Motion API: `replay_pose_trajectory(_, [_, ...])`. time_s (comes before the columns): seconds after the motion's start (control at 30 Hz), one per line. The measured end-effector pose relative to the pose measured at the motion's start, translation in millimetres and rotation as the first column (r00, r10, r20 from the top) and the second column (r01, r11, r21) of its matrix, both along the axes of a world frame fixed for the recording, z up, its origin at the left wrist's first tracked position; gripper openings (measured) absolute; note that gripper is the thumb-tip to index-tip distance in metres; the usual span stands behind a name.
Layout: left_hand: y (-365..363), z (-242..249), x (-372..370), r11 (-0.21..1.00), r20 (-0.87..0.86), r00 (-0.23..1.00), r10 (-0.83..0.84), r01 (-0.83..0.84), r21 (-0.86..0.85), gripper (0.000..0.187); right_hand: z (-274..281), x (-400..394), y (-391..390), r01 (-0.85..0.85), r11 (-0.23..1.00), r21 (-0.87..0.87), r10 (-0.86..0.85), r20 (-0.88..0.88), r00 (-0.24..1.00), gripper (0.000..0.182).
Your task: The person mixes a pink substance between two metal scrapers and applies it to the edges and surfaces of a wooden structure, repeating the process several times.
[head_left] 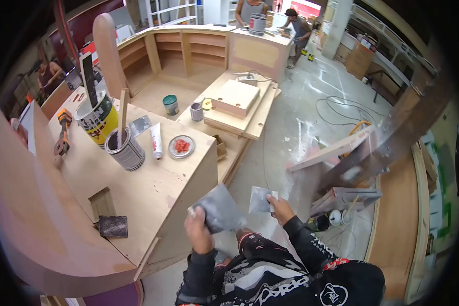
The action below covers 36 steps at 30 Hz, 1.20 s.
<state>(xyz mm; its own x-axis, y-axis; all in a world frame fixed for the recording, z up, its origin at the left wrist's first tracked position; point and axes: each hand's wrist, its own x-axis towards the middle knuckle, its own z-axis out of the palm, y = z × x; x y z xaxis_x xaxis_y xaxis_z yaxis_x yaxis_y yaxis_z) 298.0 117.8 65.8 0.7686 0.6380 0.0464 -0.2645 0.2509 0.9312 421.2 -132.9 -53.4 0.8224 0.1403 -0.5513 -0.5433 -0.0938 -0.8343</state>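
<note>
My left hand point(199, 230) is closed on the edge of a large flat grey putty spreader point(219, 208), held up near the corner of the wooden worktop. In my right hand point(281, 210), pinched between thumb and fingers, is a smaller grey putty spreader point(260, 199). The two spreaders are apart from each other, above the floor. On the worktop point(163, 188) to my left lie a round lid with red paste point(181, 146), a white tube point(156, 141) and another thin grey plate point(139, 125). An open paint can point(125, 149) with a wooden stick in it stands beside them.
A yellow and black bucket point(98, 118), an orange and black power tool point(64, 131) and dark sandpaper point(113, 226) are on the worktop. Stacked boards point(239, 99) stand ahead. A cable point(349, 107) crosses the floor. Right of me is a slanted beam point(377, 148). Several people work farther off.
</note>
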Motion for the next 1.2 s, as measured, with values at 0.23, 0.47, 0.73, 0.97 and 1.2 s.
replay_pose_trajectory(0.23, [31.9,14.7,-11.0,0.939,0.107,0.986,0.125,-0.083,-0.334,0.031,63.5,103.1,85.3,-0.037,0.988,0.149,-0.043,0.499,0.866,0.044])
replay_pose_trajectory(0.47, [53.7,-4.0,12.0,0.967,-0.024,0.969,0.247,-0.245,0.072,0.037,156.0,219.8,167.0,-0.449,0.722,0.526,-0.003,0.652,0.758,0.054])
replay_pose_trajectory(0.73, [55.4,22.7,51.1,0.872,0.123,0.868,0.481,-0.459,-0.171,0.042,203.1,277.8,293.4,-0.865,0.418,0.275,0.582,0.65,0.488,0.024])
replay_pose_trajectory(0.97, [76.1,26.6,49.7,0.761,0.162,0.756,0.634,-0.574,-0.301,0.041,212.7,245.2,410.7,-0.951,0.298,-0.079,0.777,0.599,0.194,0.038])
replay_pose_trajectory(1.2, [86.9,20.5,44.9,0.639,0.128,0.648,0.751,-0.663,-0.389,0.041,233.4,226.5,480.3,-0.926,0.304,-0.222,0.516,0.856,-0.036,0.042])
